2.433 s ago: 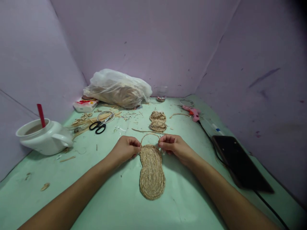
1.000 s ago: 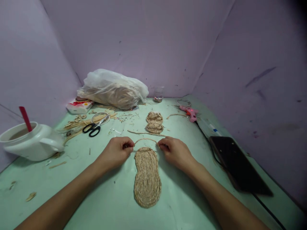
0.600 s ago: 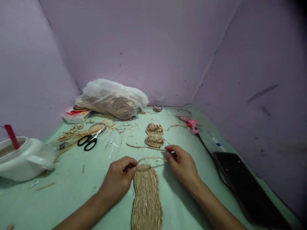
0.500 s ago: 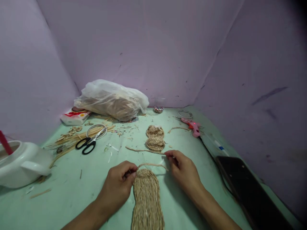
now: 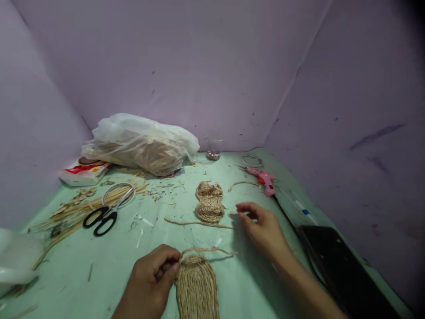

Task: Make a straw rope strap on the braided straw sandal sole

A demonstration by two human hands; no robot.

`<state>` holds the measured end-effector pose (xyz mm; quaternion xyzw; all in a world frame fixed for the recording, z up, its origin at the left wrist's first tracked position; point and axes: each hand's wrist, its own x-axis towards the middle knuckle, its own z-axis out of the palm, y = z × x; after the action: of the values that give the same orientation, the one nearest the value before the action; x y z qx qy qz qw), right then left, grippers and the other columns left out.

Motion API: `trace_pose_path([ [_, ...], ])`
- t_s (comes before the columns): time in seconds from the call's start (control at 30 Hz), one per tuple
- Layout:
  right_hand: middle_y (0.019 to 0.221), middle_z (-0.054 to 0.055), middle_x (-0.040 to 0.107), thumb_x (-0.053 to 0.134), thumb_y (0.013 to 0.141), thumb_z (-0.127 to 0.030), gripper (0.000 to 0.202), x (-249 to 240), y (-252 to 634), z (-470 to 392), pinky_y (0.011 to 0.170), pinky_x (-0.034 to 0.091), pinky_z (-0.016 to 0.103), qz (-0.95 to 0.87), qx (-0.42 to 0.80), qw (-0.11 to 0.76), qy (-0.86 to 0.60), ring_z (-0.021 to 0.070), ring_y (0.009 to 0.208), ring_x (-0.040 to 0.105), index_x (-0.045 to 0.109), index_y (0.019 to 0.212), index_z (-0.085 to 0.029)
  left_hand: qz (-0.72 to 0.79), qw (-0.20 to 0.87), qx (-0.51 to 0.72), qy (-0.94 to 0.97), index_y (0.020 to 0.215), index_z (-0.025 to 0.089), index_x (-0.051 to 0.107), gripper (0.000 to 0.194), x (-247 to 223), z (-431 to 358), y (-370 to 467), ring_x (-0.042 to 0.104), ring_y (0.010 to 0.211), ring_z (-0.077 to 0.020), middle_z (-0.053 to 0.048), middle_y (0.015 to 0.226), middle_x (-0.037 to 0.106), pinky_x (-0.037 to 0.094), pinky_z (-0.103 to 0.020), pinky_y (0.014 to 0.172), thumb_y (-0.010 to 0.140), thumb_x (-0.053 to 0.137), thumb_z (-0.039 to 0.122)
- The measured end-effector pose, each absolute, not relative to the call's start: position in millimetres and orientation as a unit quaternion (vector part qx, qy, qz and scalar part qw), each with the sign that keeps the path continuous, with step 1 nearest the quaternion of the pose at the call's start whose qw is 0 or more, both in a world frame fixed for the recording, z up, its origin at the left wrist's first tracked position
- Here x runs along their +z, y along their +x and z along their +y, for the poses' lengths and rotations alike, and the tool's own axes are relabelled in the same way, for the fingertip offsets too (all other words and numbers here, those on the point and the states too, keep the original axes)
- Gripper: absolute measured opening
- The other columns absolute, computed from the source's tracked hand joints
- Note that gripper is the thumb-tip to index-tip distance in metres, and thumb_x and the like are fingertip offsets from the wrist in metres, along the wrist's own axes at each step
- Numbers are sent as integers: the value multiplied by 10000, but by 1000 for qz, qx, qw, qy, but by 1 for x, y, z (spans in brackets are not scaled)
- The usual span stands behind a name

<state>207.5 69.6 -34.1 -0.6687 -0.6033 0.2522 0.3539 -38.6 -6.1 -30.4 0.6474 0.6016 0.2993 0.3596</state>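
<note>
My left hand (image 5: 154,277) pinches the end of a thin cord (image 5: 209,249) at the upper left edge of a long coiled-rope piece (image 5: 198,285). The cord's other end lies free to the right, above the piece's rounded top. My right hand (image 5: 260,223) is raised to the right, thumb and forefinger close together; a small tan bit shows at the fingertips, too small to make out. Beyond the hands lies a smaller figure-eight coiled piece (image 5: 210,201). A separate strand (image 5: 199,223) lies just in front of it.
Black-handled scissors (image 5: 106,219) and loose straw (image 5: 75,208) lie left, near a white pot (image 5: 20,254). A plastic bag (image 5: 142,141) and bead jar (image 5: 214,153) stand behind. A pink glue gun (image 5: 264,179) and black phone (image 5: 345,266) lie right.
My right hand has moved away from the separate strand, which now lies free. The view has shifted, so the pot is partly out of frame. My left hand still pinches the cord.
</note>
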Motion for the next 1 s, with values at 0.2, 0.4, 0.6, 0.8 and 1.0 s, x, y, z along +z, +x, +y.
trace_pose_path([
  [0.2,1268,92,533,541,642,-15,602,-20,203,134,842,446,272,-672,341,361,-549,170,1102,518,503,1223,-167,606,341,279,662,685,220,600,205,-34,-4,-41,532,548,-132,14,600,569,434,-190,501,775,481,361],
  [0.4,1128,60,619,608,617,-21,546,-23,194,155,914,377,293,-707,360,351,-498,156,1030,542,595,1138,-186,605,339,261,672,705,222,604,233,-36,-4,-42,559,606,-148,0,648,597,440,-197,526,791,463,387],
  [0.6,723,3,631,697,582,-204,293,-28,186,136,627,438,259,-654,374,375,-541,138,648,547,668,867,-137,606,342,275,664,668,222,602,207,-32,-4,-40,535,549,-137,12,601,579,434,-193,503,769,491,366],
  [0.8,774,50,653,554,692,-242,246,-23,184,108,563,467,245,-551,428,436,-568,137,631,577,649,894,-140,611,340,291,653,672,217,610,184,-30,-5,-39,545,545,-136,10,600,590,449,-192,505,750,511,350],
  [1.0,769,57,640,529,697,-254,217,-16,209,65,534,459,242,-439,416,499,-621,120,570,554,613,865,-145,614,335,298,649,710,220,630,158,-33,-3,-41,600,614,-153,1,675,652,479,-190,551,718,546,353],
])
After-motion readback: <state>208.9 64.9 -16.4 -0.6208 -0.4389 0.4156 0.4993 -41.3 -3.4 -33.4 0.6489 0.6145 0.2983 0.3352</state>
